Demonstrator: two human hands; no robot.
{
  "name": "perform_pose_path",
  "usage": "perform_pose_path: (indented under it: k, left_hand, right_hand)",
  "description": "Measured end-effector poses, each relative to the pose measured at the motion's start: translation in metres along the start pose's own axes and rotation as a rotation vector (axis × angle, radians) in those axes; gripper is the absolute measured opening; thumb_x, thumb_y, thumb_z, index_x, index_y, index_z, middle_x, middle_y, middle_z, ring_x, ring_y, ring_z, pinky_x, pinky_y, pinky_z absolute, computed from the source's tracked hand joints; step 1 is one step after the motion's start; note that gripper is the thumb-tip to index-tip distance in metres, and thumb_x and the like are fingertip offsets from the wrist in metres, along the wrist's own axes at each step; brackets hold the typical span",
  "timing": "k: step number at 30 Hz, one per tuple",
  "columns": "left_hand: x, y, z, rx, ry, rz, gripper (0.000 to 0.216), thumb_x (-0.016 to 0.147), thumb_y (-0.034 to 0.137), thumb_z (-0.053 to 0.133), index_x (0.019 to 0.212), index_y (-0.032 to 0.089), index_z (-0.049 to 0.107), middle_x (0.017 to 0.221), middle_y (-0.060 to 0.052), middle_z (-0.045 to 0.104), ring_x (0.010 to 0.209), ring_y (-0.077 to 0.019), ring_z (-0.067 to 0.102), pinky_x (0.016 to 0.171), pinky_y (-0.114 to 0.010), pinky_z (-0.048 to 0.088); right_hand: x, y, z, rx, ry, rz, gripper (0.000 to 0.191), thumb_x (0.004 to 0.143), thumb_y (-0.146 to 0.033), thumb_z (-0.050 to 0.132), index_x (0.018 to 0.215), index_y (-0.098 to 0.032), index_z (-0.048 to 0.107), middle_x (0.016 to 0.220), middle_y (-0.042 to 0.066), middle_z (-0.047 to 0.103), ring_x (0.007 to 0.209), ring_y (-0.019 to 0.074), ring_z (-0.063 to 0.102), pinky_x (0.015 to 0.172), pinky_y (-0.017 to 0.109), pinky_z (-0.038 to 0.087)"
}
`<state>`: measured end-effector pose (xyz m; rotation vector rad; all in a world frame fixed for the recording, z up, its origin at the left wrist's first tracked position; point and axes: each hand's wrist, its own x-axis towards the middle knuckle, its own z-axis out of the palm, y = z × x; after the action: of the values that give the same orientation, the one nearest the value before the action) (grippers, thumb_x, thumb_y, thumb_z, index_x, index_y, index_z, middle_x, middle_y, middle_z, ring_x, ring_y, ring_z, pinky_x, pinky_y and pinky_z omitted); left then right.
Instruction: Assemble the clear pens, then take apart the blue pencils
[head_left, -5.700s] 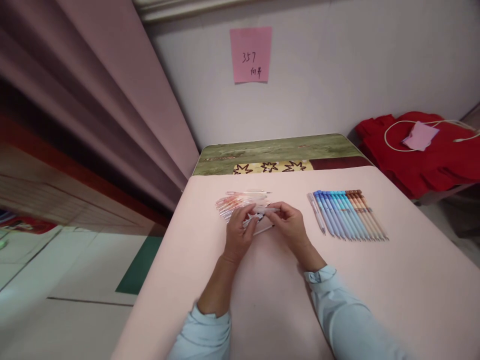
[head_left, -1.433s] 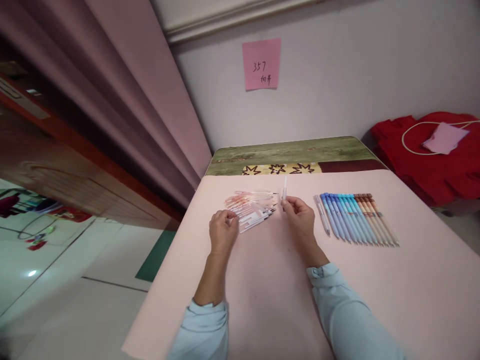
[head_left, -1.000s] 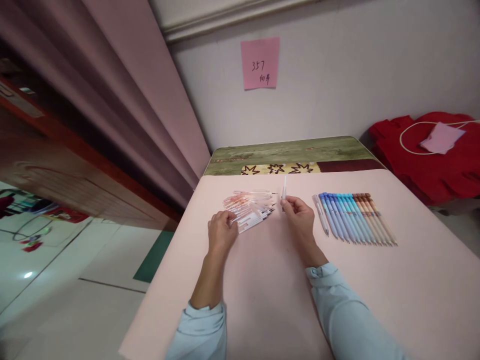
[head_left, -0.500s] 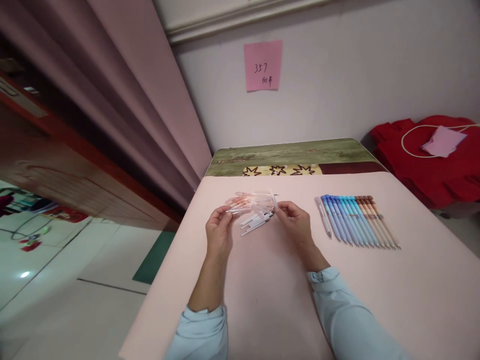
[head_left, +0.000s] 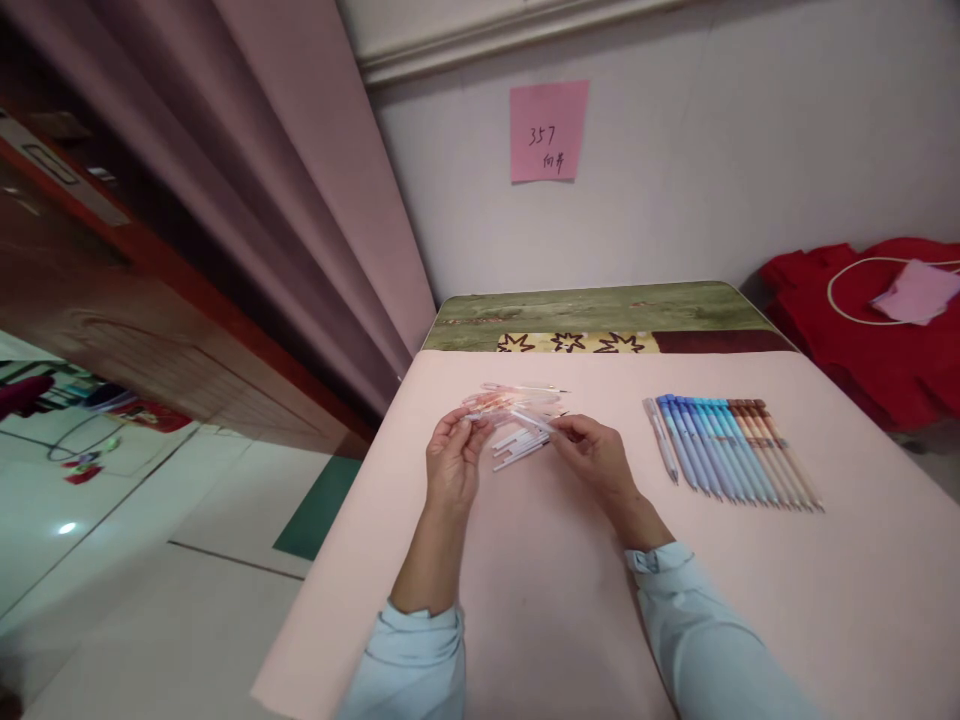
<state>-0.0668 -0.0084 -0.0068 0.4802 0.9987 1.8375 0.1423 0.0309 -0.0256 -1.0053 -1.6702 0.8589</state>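
Observation:
My left hand (head_left: 454, 460) is closed in a pinch on a small, clear pen part, mostly hidden by the fingers. My right hand (head_left: 596, 455) pinches a slim white pen refill (head_left: 531, 419), which slants up toward the left hand. Below and between the hands lie several white refills (head_left: 517, 450) in a loose bunch. Just beyond the fingertips is a pile of clear and pinkish pen barrels (head_left: 499, 398), some with thin dark tips sticking out at the right.
A neat row of pens (head_left: 731, 450), shaded from blue to brown, lies at the right of the pink-covered table (head_left: 547, 600). One pale pen (head_left: 664, 445) lies at the row's left end. Red cloth (head_left: 862, 340) sits beyond the table's right edge; a wooden door (head_left: 172, 330) stands at left.
The refill in my right hand has tipped from nearly upright to slanting left. My hands have drawn slightly closer together. The whole view has shifted a little.

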Motion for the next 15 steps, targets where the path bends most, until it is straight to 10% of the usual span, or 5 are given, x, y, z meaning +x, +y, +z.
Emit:
perform_pose_path:
  k: [15]
  left_hand:
    - [-0.0039, 0.0016, 0.0045, 0.04, 0.009, 0.076, 0.035, 0.07, 0.027, 0.084, 0.1, 0.015, 0.07, 0.089, -0.003, 0.07, 0.079, -0.0128, 0.068, 0.08, -0.032, 0.06]
  right_hand:
    - [0.0002, -0.0029, 0.0004, -0.055, -0.037, -0.05, 0.016, 0.082, -0.025, 0.066, 0.095, -0.023, 0.074, 0.086, 0.003, 0.07, 0.075, 0.0166, 0.064, 0.071, 0.028, 0.051]
